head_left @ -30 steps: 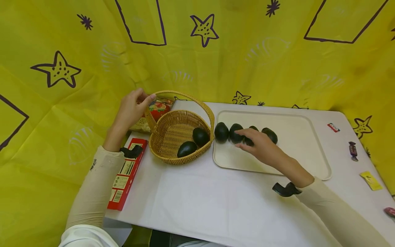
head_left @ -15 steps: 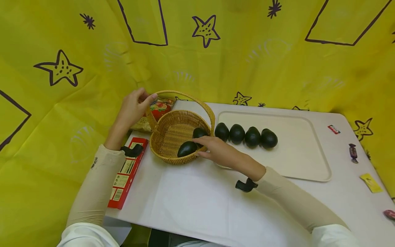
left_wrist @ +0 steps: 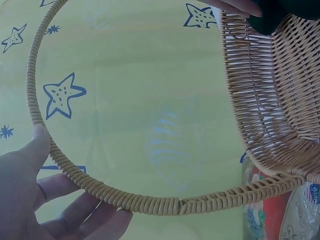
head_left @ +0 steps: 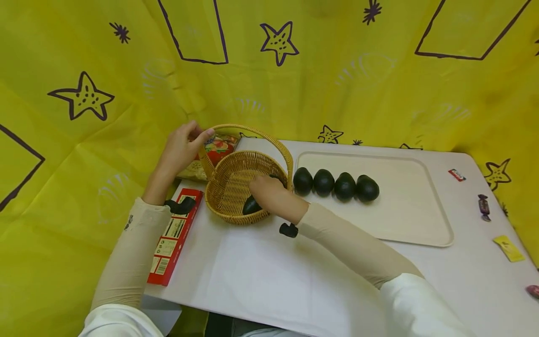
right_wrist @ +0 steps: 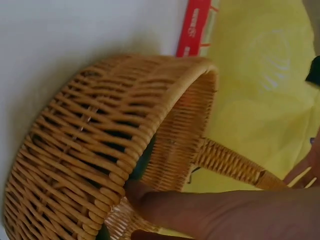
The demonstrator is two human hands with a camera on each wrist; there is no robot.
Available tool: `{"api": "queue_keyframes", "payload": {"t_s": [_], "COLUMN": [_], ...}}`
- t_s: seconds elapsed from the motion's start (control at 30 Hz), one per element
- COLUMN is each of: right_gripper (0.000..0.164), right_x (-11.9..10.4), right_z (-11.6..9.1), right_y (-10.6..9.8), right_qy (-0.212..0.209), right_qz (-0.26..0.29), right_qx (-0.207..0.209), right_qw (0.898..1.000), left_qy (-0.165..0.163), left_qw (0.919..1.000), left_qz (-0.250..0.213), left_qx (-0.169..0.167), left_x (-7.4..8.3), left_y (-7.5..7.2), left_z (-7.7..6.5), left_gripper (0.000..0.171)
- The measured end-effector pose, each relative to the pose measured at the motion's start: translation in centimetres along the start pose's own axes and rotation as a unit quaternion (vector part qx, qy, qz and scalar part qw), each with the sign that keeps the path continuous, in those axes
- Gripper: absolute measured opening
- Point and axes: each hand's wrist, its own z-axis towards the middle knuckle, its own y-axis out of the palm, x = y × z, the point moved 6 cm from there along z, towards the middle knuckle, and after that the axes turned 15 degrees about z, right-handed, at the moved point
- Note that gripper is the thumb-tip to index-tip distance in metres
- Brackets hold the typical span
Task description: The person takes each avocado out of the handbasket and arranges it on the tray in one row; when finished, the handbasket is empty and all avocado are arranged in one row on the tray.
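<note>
My left hand (head_left: 181,147) holds the wicker basket's arched handle (left_wrist: 150,204), thumb on one side and fingers behind it. The woven basket (head_left: 229,187) stands upright at the left of the table. Inside it my right hand (head_left: 273,194) curls down over one avocado (left_wrist: 267,17), of which only a dark edge shows past the knuckles in the head view; its fingertips are hidden there. In the right wrist view the thumb (right_wrist: 165,205) dips just inside the rim. A second dark avocado (head_left: 251,206) lies beside that hand, against the basket's near wall.
Several avocados (head_left: 324,182) stand in a row on the cream tray (head_left: 404,206), right of the basket. A red box (head_left: 174,238) lies to the left, and a printed food packet (head_left: 221,145) is behind the basket. Wrapped sweets (head_left: 484,207) lie along the right edge. A yellow curtain hangs behind.
My right hand has moved left from over the row of avocados on the tray into the basket, its fingers now lowered over an avocado. The left hand stays on the handle.
</note>
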Motion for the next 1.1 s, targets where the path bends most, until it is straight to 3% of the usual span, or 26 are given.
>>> {"api": "queue_keyframes", "payload": {"t_s": [0.2, 0.4, 0.53, 0.8, 0.97, 1.1], "right_gripper": [0.018, 0.022, 0.026, 0.027, 0.027, 0.026], "right_x": [0.2, 0.8, 1.2, 1.6, 1.6, 1.8], "right_z": [1.7, 2.8, 3.0, 3.3, 3.4, 3.4], "right_y": [0.2, 0.5, 0.9, 1.1, 1.0, 0.8], "right_qy": [0.090, 0.177, 0.205, 0.192, 0.139, 0.117], "right_qz": [-0.044, -0.050, -0.047, -0.071, -0.095, -0.075], "right_qx": [-0.039, -0.066, -0.077, -0.069, -0.054, -0.043], "right_qw": [0.994, 0.981, 0.975, 0.976, 0.984, 0.989], "left_qy": [-0.002, -0.003, -0.001, 0.002, 0.005, 0.003], "left_qw": [1.0000, 1.0000, 1.0000, 1.0000, 1.0000, 0.9999], "left_qz": [0.004, 0.005, 0.006, 0.006, 0.008, 0.009], "left_qx": [-0.002, -0.001, -0.001, 0.001, 0.001, -0.005], "left_x": [0.0, 0.0, 0.0, -0.1, -0.1, -0.1], "left_y": [-0.1, -0.1, -0.1, -0.1, -0.1, -0.1], "left_z": [0.0, 0.0, 0.0, 0.0, 0.0, 0.1], "left_gripper": [0.050, 0.050, 0.050, 0.051, 0.050, 0.051]}}
